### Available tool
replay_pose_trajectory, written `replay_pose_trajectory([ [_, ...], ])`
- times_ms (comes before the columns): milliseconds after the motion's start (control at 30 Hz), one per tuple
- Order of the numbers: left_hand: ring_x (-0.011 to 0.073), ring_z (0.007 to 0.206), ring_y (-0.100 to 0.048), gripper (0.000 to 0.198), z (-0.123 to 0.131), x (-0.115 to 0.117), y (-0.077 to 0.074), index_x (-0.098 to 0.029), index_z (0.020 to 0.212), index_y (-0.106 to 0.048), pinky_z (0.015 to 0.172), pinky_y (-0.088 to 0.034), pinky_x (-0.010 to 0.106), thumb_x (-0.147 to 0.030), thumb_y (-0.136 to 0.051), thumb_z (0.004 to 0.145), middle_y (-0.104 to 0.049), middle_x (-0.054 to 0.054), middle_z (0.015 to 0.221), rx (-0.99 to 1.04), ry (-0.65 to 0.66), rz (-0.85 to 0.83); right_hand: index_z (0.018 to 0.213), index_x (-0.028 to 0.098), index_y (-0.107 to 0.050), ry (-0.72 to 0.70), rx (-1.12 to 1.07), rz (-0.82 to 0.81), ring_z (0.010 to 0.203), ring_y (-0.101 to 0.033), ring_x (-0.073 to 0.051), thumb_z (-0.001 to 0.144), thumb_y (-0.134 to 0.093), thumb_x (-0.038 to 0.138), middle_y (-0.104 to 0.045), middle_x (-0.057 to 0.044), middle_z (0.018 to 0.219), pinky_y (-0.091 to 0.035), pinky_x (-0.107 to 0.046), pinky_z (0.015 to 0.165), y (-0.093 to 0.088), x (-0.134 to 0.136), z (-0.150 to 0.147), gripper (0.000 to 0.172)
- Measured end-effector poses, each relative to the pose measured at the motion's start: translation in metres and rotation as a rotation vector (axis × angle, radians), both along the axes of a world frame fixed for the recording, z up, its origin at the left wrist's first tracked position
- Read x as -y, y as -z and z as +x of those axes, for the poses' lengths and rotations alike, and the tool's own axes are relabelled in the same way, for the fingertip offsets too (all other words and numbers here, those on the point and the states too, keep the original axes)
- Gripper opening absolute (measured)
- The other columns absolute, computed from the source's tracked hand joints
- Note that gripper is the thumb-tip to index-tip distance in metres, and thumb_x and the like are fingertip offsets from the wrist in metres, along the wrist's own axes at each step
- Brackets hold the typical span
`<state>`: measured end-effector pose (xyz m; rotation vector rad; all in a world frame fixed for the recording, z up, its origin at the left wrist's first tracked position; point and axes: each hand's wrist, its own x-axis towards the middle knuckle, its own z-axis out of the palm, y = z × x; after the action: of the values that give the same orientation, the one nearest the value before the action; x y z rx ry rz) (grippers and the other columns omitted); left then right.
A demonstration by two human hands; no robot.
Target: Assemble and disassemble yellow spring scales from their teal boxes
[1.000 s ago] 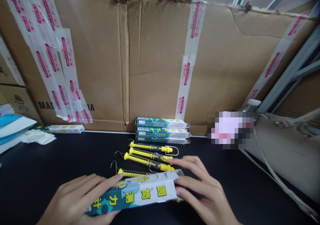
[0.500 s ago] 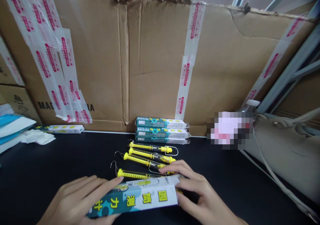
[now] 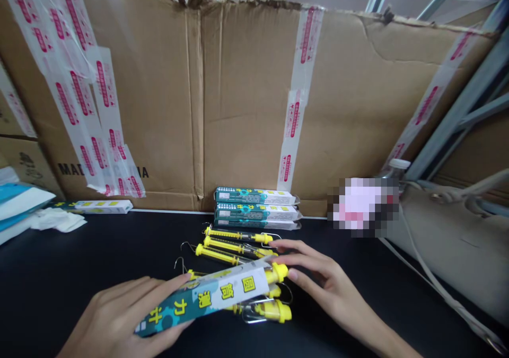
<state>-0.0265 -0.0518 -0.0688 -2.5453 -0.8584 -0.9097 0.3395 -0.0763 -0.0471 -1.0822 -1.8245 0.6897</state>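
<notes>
My left hand (image 3: 123, 315) grips a long teal-and-white carton (image 3: 207, 299) with yellow characters, tilted up to the right. A yellow tube spring scale (image 3: 278, 272) pokes out of the carton's right end. My right hand (image 3: 322, 284) has its fingers stretched out, with the fingertips at that yellow end. Another yellow spring scale (image 3: 270, 310) lies on the black table just under the carton. Several more yellow scales (image 3: 234, 244) with wire hooks lie in a row behind it.
A stack of three closed teal cartons (image 3: 256, 209) stands against a tall taped cardboard wall (image 3: 238, 98). Another carton (image 3: 99, 206), white cloth (image 3: 59, 220) and blue-white packs (image 3: 16, 204) lie at the left. A bottle (image 3: 395, 167), cords and metal shelving stand at the right.
The carton has tilted up on the right and a yellow scale end now sticks out of it. My right hand has let go of the carton's end and opened its fingers.
</notes>
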Motion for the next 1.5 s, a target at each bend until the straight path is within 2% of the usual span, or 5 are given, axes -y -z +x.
replay_pose_trajectory([
  [233,0.0180,0.074,-0.078,0.036,-0.001,0.001,0.001,-0.026,0.131,-0.061,0.066,-0.064,0.029,-0.044,-0.061,0.100,-0.081,-0.001,0.099,-0.004,-0.027,0.007,0.103,0.028,-0.077,-0.026,-0.118,-0.043,0.100,-0.072,-0.025,0.094,-0.066,0.051,-0.073,-0.007,0.109,-0.062,-0.036,0.084,-0.003,0.006,-0.003,0.027],
  [500,0.0177,0.075,-0.079,0.038,-0.004,0.001,0.006,-0.029,0.130,-0.063,0.069,-0.064,0.025,-0.046,-0.065,0.096,-0.081,-0.002,0.100,0.026,-0.046,-0.019,0.094,0.021,-0.072,0.032,-0.459,-0.212,0.072,-0.074,-0.017,0.084,-0.084,0.034,-0.077,-0.003,0.081,-0.061,-0.024,0.068,0.000,0.004,-0.011,0.020],
  [833,0.0167,0.066,-0.079,0.039,-0.003,-0.009,-0.009,-0.029,0.112,-0.066,0.061,-0.063,0.018,-0.062,-0.051,0.097,-0.080,-0.010,0.088,0.258,-0.266,-0.058,0.099,0.021,-0.073,0.362,-0.847,-0.056,0.078,-0.075,-0.017,0.081,-0.085,0.040,-0.078,-0.003,0.093,-0.064,-0.026,0.078,0.011,-0.024,0.028,0.029],
  [1233,0.0129,0.053,-0.072,0.038,0.007,0.001,-0.030,-0.027,0.108,-0.064,0.053,-0.059,0.020,-0.059,-0.046,0.100,-0.074,-0.009,0.075,0.337,-0.305,-0.114,0.096,0.022,-0.071,0.132,-0.645,-0.203,0.074,-0.075,-0.018,0.083,-0.084,0.042,-0.079,-0.004,0.085,-0.063,-0.028,0.074,0.011,-0.001,-0.022,0.027],
  [1500,0.0169,0.064,-0.076,0.045,0.001,-0.002,-0.013,-0.028,0.115,-0.061,0.057,-0.061,0.020,-0.065,-0.050,0.093,-0.076,-0.002,0.085,0.290,-0.361,-0.204,0.095,0.026,-0.066,0.182,-0.186,-0.034,0.097,-0.075,-0.021,0.091,-0.075,0.036,-0.078,-0.003,0.101,-0.062,-0.030,0.083,0.019,0.006,-0.026,0.014],
])
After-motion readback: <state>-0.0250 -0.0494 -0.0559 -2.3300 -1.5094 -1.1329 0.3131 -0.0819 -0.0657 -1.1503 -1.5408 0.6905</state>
